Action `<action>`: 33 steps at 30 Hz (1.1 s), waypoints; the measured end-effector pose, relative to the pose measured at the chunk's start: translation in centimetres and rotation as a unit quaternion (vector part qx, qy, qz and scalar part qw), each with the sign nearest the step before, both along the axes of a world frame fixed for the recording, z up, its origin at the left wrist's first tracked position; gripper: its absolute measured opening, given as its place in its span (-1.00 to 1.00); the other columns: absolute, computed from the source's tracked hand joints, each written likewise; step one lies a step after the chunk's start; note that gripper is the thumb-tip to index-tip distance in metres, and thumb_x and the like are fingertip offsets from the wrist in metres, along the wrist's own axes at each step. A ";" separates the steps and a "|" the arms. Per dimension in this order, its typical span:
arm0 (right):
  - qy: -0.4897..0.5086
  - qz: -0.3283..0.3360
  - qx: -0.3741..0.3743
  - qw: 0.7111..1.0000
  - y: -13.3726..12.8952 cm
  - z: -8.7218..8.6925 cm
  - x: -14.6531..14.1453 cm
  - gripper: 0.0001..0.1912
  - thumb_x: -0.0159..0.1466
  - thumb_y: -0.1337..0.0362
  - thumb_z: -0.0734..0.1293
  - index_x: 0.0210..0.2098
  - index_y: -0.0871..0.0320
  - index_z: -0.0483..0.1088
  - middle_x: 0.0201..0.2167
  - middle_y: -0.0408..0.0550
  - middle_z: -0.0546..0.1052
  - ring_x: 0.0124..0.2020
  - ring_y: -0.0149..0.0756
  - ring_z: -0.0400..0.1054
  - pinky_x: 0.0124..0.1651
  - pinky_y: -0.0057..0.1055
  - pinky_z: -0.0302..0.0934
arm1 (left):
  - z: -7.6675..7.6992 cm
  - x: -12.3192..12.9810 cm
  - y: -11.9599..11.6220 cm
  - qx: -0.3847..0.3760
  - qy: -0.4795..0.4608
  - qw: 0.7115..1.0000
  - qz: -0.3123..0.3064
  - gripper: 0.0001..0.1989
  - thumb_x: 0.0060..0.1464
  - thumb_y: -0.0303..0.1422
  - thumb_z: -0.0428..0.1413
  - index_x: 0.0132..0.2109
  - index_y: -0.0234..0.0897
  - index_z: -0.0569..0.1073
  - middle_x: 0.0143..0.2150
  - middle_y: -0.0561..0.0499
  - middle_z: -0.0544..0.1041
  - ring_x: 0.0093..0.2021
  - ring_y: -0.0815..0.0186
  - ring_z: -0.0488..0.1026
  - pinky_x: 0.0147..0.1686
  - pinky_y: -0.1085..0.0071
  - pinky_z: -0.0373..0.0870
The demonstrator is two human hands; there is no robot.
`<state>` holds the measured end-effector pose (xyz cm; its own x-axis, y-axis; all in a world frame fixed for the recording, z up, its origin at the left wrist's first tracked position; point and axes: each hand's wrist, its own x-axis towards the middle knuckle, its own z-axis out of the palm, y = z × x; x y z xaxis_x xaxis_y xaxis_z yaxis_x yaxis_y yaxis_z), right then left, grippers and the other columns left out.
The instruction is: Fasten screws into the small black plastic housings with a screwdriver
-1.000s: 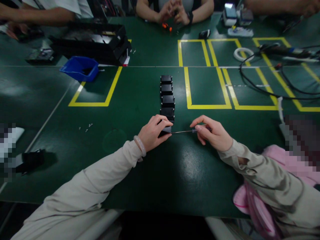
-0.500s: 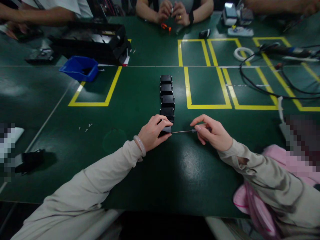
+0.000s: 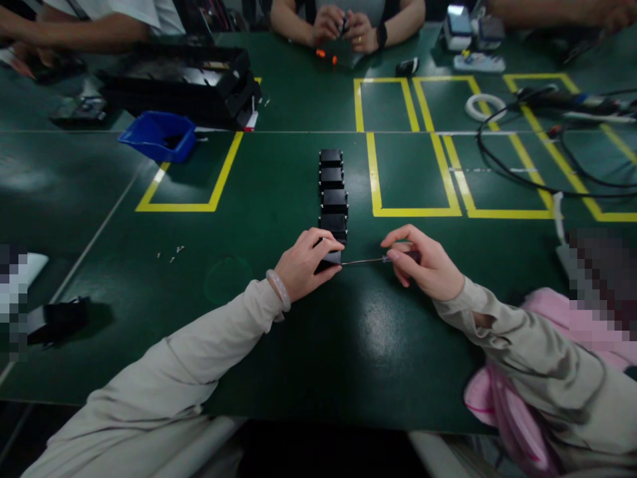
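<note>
My left hand (image 3: 303,264) is wrapped round a small black box-shaped part (image 3: 330,259) at the near end of a row. Beyond it lie several like black parts (image 3: 333,200) with small silvery screw ends at their sides. In my right hand (image 3: 421,260) is a screwdriver (image 3: 365,261), held almost level between thumb and fingers. Its thin shaft points left, and the tip meets the right side of the held part near the table. My fingers hide much of that part and some of the screwdriver's handle.
Several loose screws (image 3: 174,252) lie left of my hand. Farther back are a blue bin (image 3: 162,136) and a long black housing (image 3: 184,83). Black cables (image 3: 502,162) and a white ring of tape (image 3: 485,107) sit at the right. A co-worker's hands (image 3: 346,30) are across the table.
My right fingers have shifted slightly on the screwdriver, with the handle turned a little. My left hand and the black part have stayed put. The co-worker's hands opposite have moved slightly.
</note>
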<state>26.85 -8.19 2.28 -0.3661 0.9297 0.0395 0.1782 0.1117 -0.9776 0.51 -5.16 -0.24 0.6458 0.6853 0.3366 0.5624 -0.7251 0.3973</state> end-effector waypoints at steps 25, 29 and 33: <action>0.006 0.003 -0.006 1.000 0.0 -0.3 0.0 -0.79 0.38 0.13 0.28 -0.15 0.14 0.27 -0.67 -0.37 0.25 -0.73 -0.54 0.19 -0.64 -0.56 0.06 | 0.0 -0.1 0.0 0.005 -0.003 1.000 -0.004 -0.71 0.19 -0.36 0.16 0.05 -0.26 0.37 0.03 -0.14 0.40 0.01 0.15 0.38 0.00 0.16 0.43; 0.010 0.006 -0.018 1.000 0.0 -0.3 0.0 -0.78 0.37 0.11 0.29 -0.16 0.14 0.28 -0.67 -0.36 0.26 -0.73 -0.54 0.19 -0.64 -0.56 0.07 | 0.0 0.0 0.0 0.004 -0.002 1.000 -0.005 -0.71 0.20 -0.36 0.16 0.05 -0.26 0.37 0.03 -0.13 0.40 0.02 0.15 0.38 0.02 0.14 0.42; 0.018 0.003 -0.032 0.999 0.0 -0.3 -0.1 -0.76 0.37 0.09 0.28 -0.18 0.15 0.29 -0.71 -0.38 0.24 -0.75 -0.53 0.17 -0.67 -0.56 0.05 | 0.1 0.0 0.0 0.005 -0.002 1.000 -0.005 -0.71 0.20 -0.36 0.16 0.05 -0.28 0.38 0.03 -0.14 0.40 0.01 0.15 0.38 0.01 0.15 0.42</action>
<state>26.76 -8.23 2.00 -0.3709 0.9286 -0.0068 0.1426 0.0497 -0.9885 0.53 -5.13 -0.15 0.6516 0.6752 0.3458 0.5532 -0.7349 0.3923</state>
